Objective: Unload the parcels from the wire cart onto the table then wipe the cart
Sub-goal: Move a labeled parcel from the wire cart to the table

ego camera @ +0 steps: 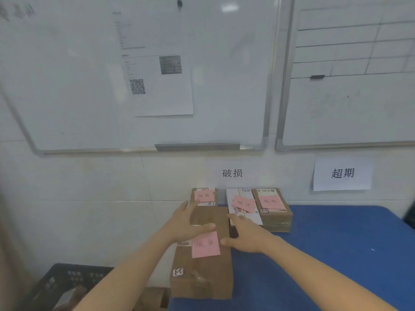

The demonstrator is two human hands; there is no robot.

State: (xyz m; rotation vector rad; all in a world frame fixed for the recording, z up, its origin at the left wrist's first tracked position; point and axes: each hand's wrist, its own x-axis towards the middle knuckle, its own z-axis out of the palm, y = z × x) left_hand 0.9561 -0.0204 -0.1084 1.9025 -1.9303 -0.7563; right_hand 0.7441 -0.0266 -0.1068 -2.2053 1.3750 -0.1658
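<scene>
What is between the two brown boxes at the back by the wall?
A white box with a pink note on it sits between them, seen in the head view.

I am looking down at a blue table (336,254) that is standing against a pale wall (112,187). Four parcels are sitting on its left part. The large brown parcel (202,279) is lying at the near left corner, its long side running along the table's left edge. Behind it, the small brown parcel (204,196) is sitting by the wall. Just to the right, the white parcel (243,212) and the taped brown parcel (275,217) are lying side by side, close against each other. Each is carrying a pink note (206,244) on top.
</scene>
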